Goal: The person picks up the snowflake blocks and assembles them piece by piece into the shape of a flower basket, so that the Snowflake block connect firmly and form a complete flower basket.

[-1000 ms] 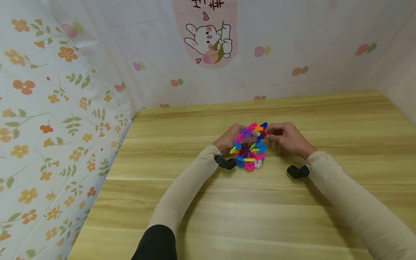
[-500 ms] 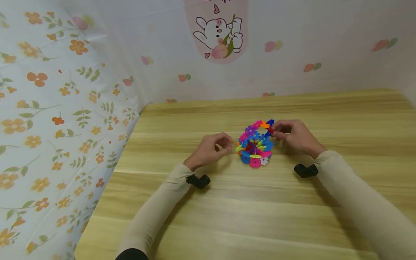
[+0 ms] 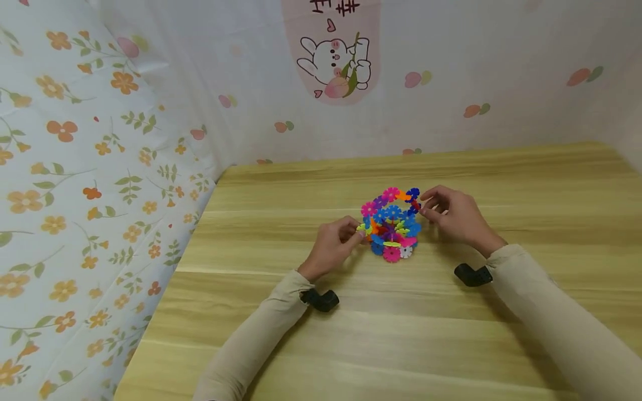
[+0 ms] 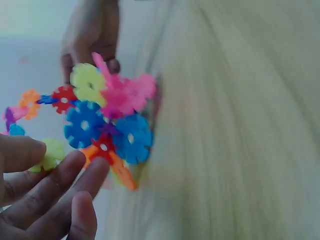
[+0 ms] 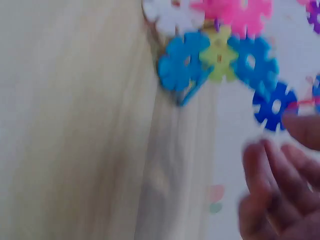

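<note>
A basket built of colourful interlocking flower-shaped plastic discs stands on the table, with an arched handle over it. At its left side, my left hand pinches a yellow-green disc between thumb and fingers. My right hand is at the other side, its thumb tip right at the red and dark blue discs at the lower right of the handle. The right fingers are spread from the thumb and loosely bent. In the left wrist view, blue discs and pink discs show on the basket's side.
The wood-grain table extends around the basket. A white cloth with a rabbit print hangs behind it, and a flower-patterned cloth hangs at the left. Each wrist carries a black camera mount.
My left hand let go of the handle area, moved off to the left, then came back to pinch the yellow-green disc. The right hand has eased slightly away from the red disc.
</note>
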`<state>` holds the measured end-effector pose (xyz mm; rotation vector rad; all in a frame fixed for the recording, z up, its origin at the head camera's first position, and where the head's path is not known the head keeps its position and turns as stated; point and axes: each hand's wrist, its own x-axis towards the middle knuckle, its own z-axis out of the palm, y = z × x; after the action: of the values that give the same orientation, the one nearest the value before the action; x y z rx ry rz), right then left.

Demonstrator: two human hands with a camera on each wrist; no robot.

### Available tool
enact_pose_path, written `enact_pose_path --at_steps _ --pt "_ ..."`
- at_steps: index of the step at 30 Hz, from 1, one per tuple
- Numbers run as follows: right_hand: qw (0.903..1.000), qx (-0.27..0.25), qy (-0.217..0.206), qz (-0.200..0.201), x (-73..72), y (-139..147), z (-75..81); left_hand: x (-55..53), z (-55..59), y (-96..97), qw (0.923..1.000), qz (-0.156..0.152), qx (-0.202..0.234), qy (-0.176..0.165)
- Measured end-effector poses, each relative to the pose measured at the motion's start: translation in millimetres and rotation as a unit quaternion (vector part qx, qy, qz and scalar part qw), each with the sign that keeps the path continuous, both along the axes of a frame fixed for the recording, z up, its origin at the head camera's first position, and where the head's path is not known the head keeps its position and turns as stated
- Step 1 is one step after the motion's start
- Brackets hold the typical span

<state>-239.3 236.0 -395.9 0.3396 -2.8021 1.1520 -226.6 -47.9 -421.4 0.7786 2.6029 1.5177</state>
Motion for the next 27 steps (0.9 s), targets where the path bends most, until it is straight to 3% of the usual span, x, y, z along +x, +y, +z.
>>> enact_pose_path --at_steps 5,8,10,14,17,22,27 --pt "0.9915 -0.013 0.125 -0.032 21.9 -18.4 6.0 4.2 -1.2 -0.9 0.9988 -0.017 0.025 -0.038" --pt "0.9787 -0.008 0.205 -0.008 33.4 -34.7 8.3 6.4 0.9 -2.2 0.9983 -0.021 0.026 -0.047" --pt "0.9706 0.024 0.238 0.026 40.2 -45.9 7.2 7.4 2.7 -3.6 0.9984 -0.016 0.024 -0.049" --pt "0.9575 0.126 0.241 0.096 50.0 -64.9 0.7 9.7 6.7 -5.5 0.9989 -0.009 0.02 -0.042" --pt "0.9528 0.171 0.224 0.111 50.9 -73.3 -4.7 11.3 7.8 -4.0 0.9994 -0.017 0.014 -0.027" --pt "0.959 0.149 0.218 0.103 46.3 -79.9 -12.6 13.5 5.6 0.2 0.9998 -0.021 0.006 -0.005" --pt "0.9568 0.133 0.239 0.098 43.2 -84.0 -18.0 13.8 3.6 1.9 0.9993 -0.011 -0.006 0.035"
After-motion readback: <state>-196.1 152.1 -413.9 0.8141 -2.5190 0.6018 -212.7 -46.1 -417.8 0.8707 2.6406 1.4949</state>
